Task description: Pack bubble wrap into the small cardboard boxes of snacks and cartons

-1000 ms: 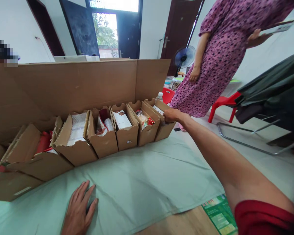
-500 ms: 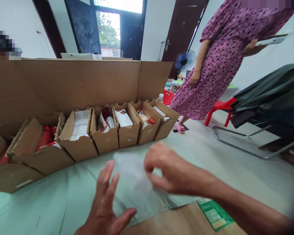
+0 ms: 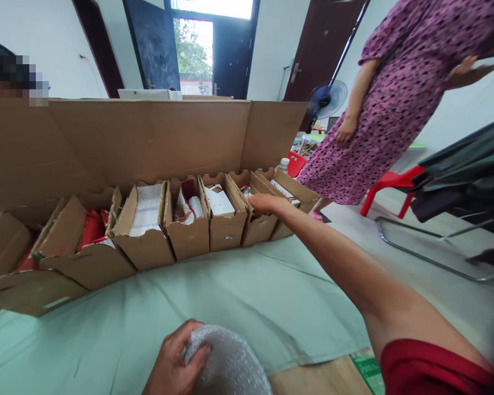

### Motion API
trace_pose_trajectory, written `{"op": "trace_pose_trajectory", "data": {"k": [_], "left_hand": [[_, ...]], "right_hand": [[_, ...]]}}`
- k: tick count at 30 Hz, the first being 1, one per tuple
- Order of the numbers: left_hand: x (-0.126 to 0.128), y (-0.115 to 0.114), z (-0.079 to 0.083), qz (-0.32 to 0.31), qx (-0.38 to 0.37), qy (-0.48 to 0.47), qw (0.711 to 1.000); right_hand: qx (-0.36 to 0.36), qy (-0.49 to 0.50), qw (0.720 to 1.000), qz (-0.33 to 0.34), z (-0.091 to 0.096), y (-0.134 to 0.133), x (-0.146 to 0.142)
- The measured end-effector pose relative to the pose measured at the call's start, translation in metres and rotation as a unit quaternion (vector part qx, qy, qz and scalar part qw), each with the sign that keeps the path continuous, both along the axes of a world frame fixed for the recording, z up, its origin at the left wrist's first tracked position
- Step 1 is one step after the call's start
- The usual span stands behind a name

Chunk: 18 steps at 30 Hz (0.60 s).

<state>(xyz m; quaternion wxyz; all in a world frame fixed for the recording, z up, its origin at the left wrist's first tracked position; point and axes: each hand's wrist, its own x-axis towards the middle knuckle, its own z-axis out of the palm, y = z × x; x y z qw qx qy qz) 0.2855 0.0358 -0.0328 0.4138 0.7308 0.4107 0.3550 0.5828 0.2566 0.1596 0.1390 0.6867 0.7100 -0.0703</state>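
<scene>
My left hand (image 3: 175,356) pinches the rim of a clear bubble wrap bag (image 3: 236,356) low in the head view, thumb inside and fingers outside. The bag's mouth gapes and its lower part runs out of the picture. My right hand (image 3: 268,203) reaches into a narrow cardboard box (image 3: 258,231), the second from the right in the row. Its fingers are hidden behind the box wall, so what they touch cannot be seen. A bit of a shiny packet (image 3: 246,190) shows beside the hand.
Other cardboard boxes hold red packets (image 3: 94,229), folded bubble wrap (image 3: 146,208) and a white box (image 3: 219,200). Behind them stands a tall cardboard panel (image 3: 156,131). A green cloth (image 3: 156,296) covers the table. A person in a pink dress (image 3: 395,99) stands right, near a red chair (image 3: 389,186).
My right hand has moved forward from the bubble wrap into the box. My left hand has closed on the bag's rim, and the bag now sits lower with its mouth spread.
</scene>
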Motion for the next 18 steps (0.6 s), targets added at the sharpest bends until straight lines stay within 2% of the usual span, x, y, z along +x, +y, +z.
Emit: {"op": "trace_pose_trajectory", "data": {"k": [3, 5, 7, 8, 9, 10, 11, 12, 13, 14, 15, 16, 18], "left_hand": [[-0.003, 0.002, 0.007, -0.018, 0.064, -0.001, 0.998], [-0.003, -0.002, 0.012, 0.015, 0.109, 0.005, 0.994], [-0.001, -0.008, 0.017, 0.052, 0.150, 0.005, 0.987], [0.000, -0.011, 0.021, 0.060, 0.175, 0.000, 0.983], [0.002, -0.014, 0.024, 0.060, 0.201, -0.007, 0.978], [0.004, -0.016, 0.027, 0.054, 0.225, -0.016, 0.973], [0.006, -0.017, 0.030, 0.040, 0.242, -0.025, 0.969], [0.006, -0.017, 0.032, 0.016, 0.248, -0.036, 0.968], [0.006, -0.016, 0.032, -0.014, 0.239, -0.046, 0.970], [0.004, -0.015, 0.032, -0.050, 0.217, -0.056, 0.973], [0.002, -0.014, 0.029, -0.080, 0.190, -0.066, 0.976], [-0.001, -0.013, 0.025, -0.097, 0.163, -0.073, 0.979], [-0.009, -0.014, 0.014, -0.078, 0.121, -0.072, 0.987]], "right_hand": [[0.081, -0.028, 0.996, -0.023, 0.016, -0.019, 0.005], [0.158, -0.050, 0.985, -0.046, 0.037, -0.049, 0.010], [0.233, -0.054, 0.970, -0.038, 0.052, -0.093, 0.007], [0.271, -0.028, 0.962, -0.005, 0.054, -0.117, 0.000], [0.275, 0.013, 0.960, 0.061, 0.053, -0.140, -0.010], [0.241, 0.063, 0.957, 0.151, 0.049, -0.160, -0.022], [0.177, 0.116, 0.946, 0.247, 0.043, -0.175, -0.035], [0.106, 0.165, 0.924, 0.328, 0.036, -0.184, -0.047], [0.047, 0.203, 0.903, 0.376, 0.031, -0.185, -0.057], [0.015, 0.226, 0.893, 0.388, 0.028, -0.178, -0.064], [0.014, 0.222, 0.903, 0.367, 0.027, -0.164, -0.068], [0.040, 0.200, 0.925, 0.320, 0.029, -0.145, -0.070], [0.124, 0.077, 0.968, 0.203, 0.033, -0.096, -0.067]]}}
